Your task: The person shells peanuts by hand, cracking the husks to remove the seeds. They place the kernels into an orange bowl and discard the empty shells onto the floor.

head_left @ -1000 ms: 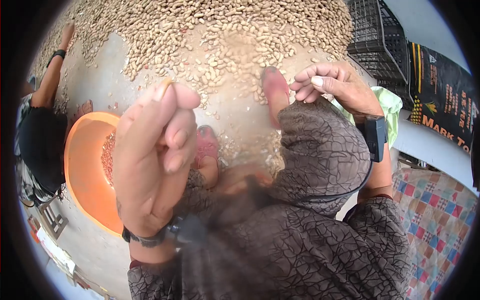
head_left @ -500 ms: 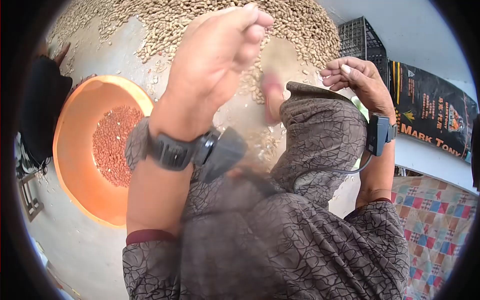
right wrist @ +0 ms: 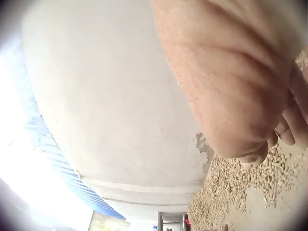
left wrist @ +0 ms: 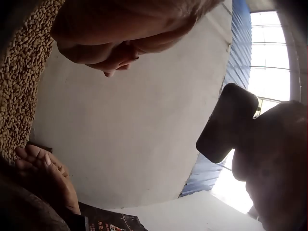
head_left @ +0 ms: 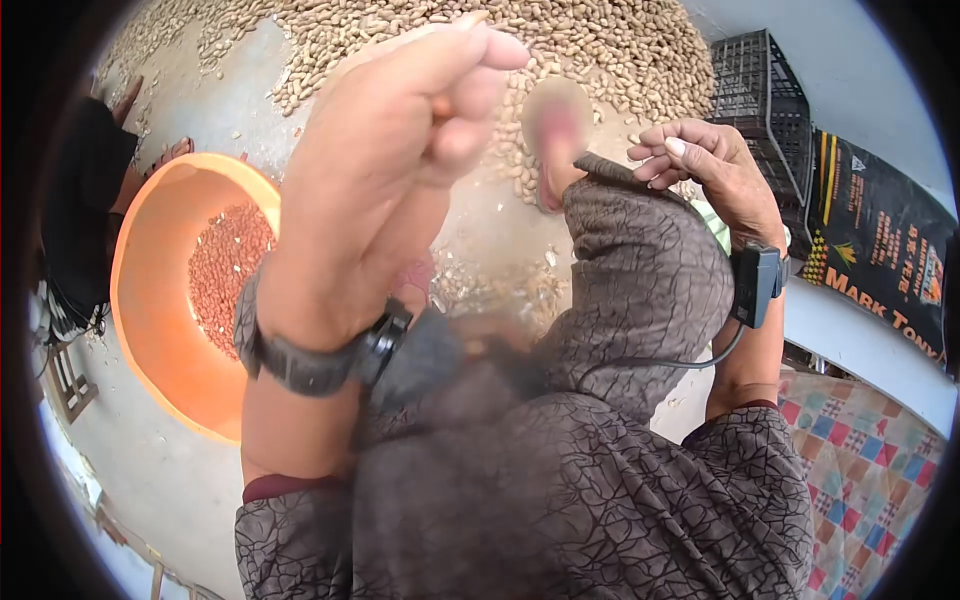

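Observation:
Raised over the lap, the left hand point(head_left: 390, 150) has its fingers bent toward the thumb. A small orange-red spot point(head_left: 440, 105) shows between them; whether the hand holds anything cannot be told. In the left wrist view the same hand point(left wrist: 120, 33) is dark and curled. The right hand point(head_left: 710, 170) hangs loosely curled above the trouser knee point(head_left: 650, 240), with nothing seen in it. Its palm and fingertips point(right wrist: 231, 91) fill the upper right of the right wrist view. Unshelled peanuts point(head_left: 620, 50) lie heaped on the floor beyond.
An orange basin point(head_left: 150, 330) with red kernels point(head_left: 225, 270) stands at the left, beside another person's dark clothing point(head_left: 85, 200). Black crates point(head_left: 750, 90) and a printed sack point(head_left: 875, 230) are at the right. Shell bits point(head_left: 500, 290) litter the floor between the feet.
Over the last second the left hand has moved up and to the right, away from the basin side. The right hand has shifted only slightly. The camera's view has also shifted.

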Motion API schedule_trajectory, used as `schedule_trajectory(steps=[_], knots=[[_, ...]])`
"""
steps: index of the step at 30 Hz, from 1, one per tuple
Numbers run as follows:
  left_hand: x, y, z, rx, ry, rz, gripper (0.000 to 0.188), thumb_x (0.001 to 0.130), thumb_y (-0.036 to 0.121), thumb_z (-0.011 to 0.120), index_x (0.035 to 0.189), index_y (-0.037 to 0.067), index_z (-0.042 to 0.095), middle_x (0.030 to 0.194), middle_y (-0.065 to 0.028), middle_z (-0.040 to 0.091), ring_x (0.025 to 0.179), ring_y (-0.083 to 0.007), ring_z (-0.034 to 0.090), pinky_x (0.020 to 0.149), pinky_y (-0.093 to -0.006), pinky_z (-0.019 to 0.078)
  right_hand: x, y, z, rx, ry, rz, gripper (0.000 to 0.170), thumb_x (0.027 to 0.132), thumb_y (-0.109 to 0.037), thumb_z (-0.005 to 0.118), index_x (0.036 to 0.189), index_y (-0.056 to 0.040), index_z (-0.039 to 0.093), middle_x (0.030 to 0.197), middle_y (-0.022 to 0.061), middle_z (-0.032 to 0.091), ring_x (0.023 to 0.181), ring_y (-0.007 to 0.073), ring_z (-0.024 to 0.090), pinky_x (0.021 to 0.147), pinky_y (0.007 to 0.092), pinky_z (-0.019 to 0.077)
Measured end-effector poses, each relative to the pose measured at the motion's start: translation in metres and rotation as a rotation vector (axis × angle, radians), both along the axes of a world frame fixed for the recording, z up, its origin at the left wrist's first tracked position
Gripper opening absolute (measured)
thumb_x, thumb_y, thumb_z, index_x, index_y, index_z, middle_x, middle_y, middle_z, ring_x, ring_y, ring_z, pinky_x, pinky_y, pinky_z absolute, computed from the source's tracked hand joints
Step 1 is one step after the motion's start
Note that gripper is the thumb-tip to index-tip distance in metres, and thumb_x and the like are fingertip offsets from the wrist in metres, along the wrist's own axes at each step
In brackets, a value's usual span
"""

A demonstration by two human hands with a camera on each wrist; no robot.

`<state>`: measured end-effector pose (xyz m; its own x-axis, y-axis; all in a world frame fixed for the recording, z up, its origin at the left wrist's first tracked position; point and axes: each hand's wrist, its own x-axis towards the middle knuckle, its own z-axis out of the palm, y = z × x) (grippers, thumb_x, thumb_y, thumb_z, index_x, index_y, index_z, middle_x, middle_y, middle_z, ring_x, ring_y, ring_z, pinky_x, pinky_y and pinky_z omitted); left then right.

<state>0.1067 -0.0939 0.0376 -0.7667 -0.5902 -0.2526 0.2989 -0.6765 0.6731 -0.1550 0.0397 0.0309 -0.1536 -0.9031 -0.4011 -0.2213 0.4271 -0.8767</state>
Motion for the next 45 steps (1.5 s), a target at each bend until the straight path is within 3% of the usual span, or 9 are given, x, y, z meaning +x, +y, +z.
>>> schedule_trajectory(steps=[2,13,18,23,29,36,39,43,45], knots=[[-0.009,0.002,0.009,0.016,-0.147,0.041,0.024,0.095,0.018,0.043,0.095,-0.002,0.057,0.060,0.0056,0.044,0.044,-0.0011,0.033,0.040,-0.0152,0.0249,-0.013,-0.005,-0.014,-0.007,-0.034,-0.027,0.032,0.087,-0.024,0.056,0.100,0.0046,0.060,0.089,0.0125,0.065,0.080,0.0177,0.064,0.070,0.0271,0.0520],[-0.030,-0.004,-0.009,0.046,-0.174,-0.015,0.022,0.094,0.018,0.046,0.094,-0.001,0.056,0.062,0.0045,0.046,0.044,-0.0018,0.033,0.039,-0.0153,0.0251,-0.027,0.010,-0.055,-0.017,-0.156,-0.099,0.034,0.087,-0.022,0.053,0.104,0.0061,0.058,0.093,0.0122,0.064,0.082,0.0164,0.063,0.073,0.0262,0.0508],[-0.022,0.001,-0.002,0.024,-0.163,0.065,0.021,0.092,0.017,0.051,0.096,-0.002,0.056,0.060,0.0039,0.044,0.045,-0.0026,0.033,0.039,-0.0154,0.0245,-0.007,0.023,-0.032,-0.082,-0.156,-0.121,0.035,0.087,-0.022,0.053,0.107,0.0067,0.057,0.095,0.0147,0.064,0.081,0.0175,0.064,0.074,0.0265,0.0511],[-0.019,0.005,-0.008,-0.033,0.056,0.056,0.019,0.089,0.014,0.054,0.095,-0.003,0.056,0.060,0.0033,0.044,0.046,-0.0035,0.033,0.039,-0.0162,0.0251,0.003,0.052,0.013,-0.114,-0.013,-0.236,0.038,0.085,-0.020,0.052,0.109,0.0096,0.055,0.098,0.0189,0.064,0.082,0.0188,0.065,0.075,0.0269,0.0512],[-0.025,0.013,-0.002,0.002,0.089,0.023,0.016,0.089,0.014,0.052,0.091,-0.002,0.057,0.059,0.0042,0.043,0.046,-0.0028,0.033,0.040,-0.0165,0.0241,0.013,0.066,0.034,-0.138,0.022,-0.217,0.037,0.085,-0.020,0.053,0.109,0.0087,0.055,0.097,0.0182,0.064,0.081,0.0187,0.065,0.073,0.0262,0.0515],[-0.026,0.020,0.000,-0.087,-0.127,0.000,0.016,0.089,0.012,0.052,0.091,-0.002,0.059,0.060,0.0034,0.045,0.046,-0.0031,0.035,0.038,-0.0160,0.0246,-0.020,0.062,-0.016,-0.127,0.004,-0.189,0.032,0.088,-0.018,0.049,0.107,0.0073,0.057,0.096,0.0169,0.064,0.081,0.0173,0.064,0.076,0.0262,0.0511],[-0.033,0.006,-0.008,0.010,-0.080,0.012,0.016,0.088,0.013,0.054,0.092,-0.002,0.059,0.062,0.0026,0.047,0.046,-0.0032,0.035,0.038,-0.0159,0.0229,-0.019,0.059,-0.034,-0.186,-0.132,-0.196,0.035,0.088,-0.021,0.050,0.107,0.0072,0.057,0.100,0.0157,0.064,0.086,0.0168,0.063,0.080,0.0265,0.0491],[-0.033,0.009,-0.012,-0.101,-0.094,0.076,0.018,0.087,0.013,0.055,0.095,-0.003,0.059,0.064,0.0028,0.049,0.046,-0.0031,0.033,0.039,-0.0165,0.0240,-0.012,0.065,-0.045,-0.240,-0.105,-0.065,0.038,0.085,-0.025,0.052,0.106,0.0053,0.060,0.101,0.0133,0.064,0.095,0.0171,0.059,0.086,0.0280,0.0439],[-0.035,0.007,-0.018,-0.122,0.002,0.047,0.017,0.087,0.013,0.055,0.095,-0.002,0.059,0.064,0.0033,0.049,0.045,-0.0032,0.032,0.039,-0.0167,0.0237,0.000,0.080,-0.044,-0.260,-0.130,-0.158,0.038,0.084,-0.025,0.052,0.106,0.0041,0.061,0.101,0.0125,0.065,0.098,0.0178,0.057,0.090,0.0291,0.0406]])
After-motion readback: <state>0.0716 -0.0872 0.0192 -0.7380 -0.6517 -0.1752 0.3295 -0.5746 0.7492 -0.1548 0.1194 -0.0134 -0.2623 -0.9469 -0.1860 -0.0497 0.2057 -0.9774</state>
